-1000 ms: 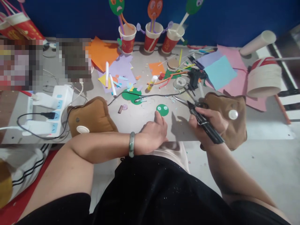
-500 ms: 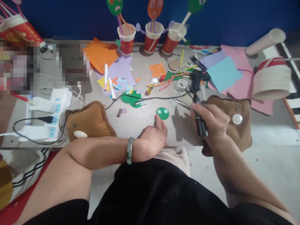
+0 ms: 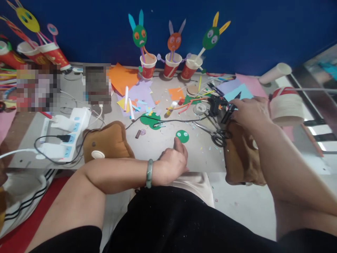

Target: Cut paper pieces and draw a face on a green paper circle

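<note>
A green paper circle [image 3: 182, 136] with two stuck-on eyes lies flat on the table. At its lower edge rests the extended index finger of my left hand [image 3: 175, 160], which holds nothing; its other fingers are loosely bent. Over to the right, my right hand [image 3: 250, 111] is closed on a black marker [image 3: 228, 112], above the upper part of a brown cushion-like pouch [image 3: 240, 154]. Scissors with black handles [image 3: 219, 137] lie beside the pouch. A black glue gun [image 3: 214, 104] lies just left of my right hand, its cord running left across the table.
Three red paper cups [image 3: 172, 68] with paper-faced figures stand at the back. A glue stick [image 3: 171, 109], white markers [image 3: 131, 109], paper scraps and a tape roll [image 3: 200, 108] lie mid-table. At left are a tan pouch [image 3: 110, 140] and a power strip [image 3: 79, 121]; stacked cups [image 3: 286, 109] lie right.
My right hand has moved up and to the right with the black marker, uncovering the scissors' handles. My left hand stays by the green circle. The camera view has tilted up.
</note>
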### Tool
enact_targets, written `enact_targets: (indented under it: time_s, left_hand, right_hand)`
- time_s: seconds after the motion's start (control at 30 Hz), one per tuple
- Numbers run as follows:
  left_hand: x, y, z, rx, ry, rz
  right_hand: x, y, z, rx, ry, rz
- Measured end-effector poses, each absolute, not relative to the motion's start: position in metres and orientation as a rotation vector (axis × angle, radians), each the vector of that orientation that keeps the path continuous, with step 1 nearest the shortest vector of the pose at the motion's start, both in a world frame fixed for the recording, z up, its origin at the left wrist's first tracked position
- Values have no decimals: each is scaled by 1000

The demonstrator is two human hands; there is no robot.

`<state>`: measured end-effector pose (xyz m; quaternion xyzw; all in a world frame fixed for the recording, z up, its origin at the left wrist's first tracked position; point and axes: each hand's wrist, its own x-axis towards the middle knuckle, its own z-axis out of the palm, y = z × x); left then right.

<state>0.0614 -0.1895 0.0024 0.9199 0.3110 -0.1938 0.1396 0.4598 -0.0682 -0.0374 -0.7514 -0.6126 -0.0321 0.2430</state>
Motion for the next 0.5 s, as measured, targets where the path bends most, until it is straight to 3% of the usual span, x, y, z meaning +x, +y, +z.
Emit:
enact_targets:
  time_s: [0.37, 0.5]
  left_hand:
    - [62, -189, 4, 2584, 942, -493]
    - [66, -188, 5, 2551, 994, -481]
  right_hand:
    - [446, -59, -34, -2246, -1630, 70]
    - [426, -59, -20, -2552, -1498, 110]
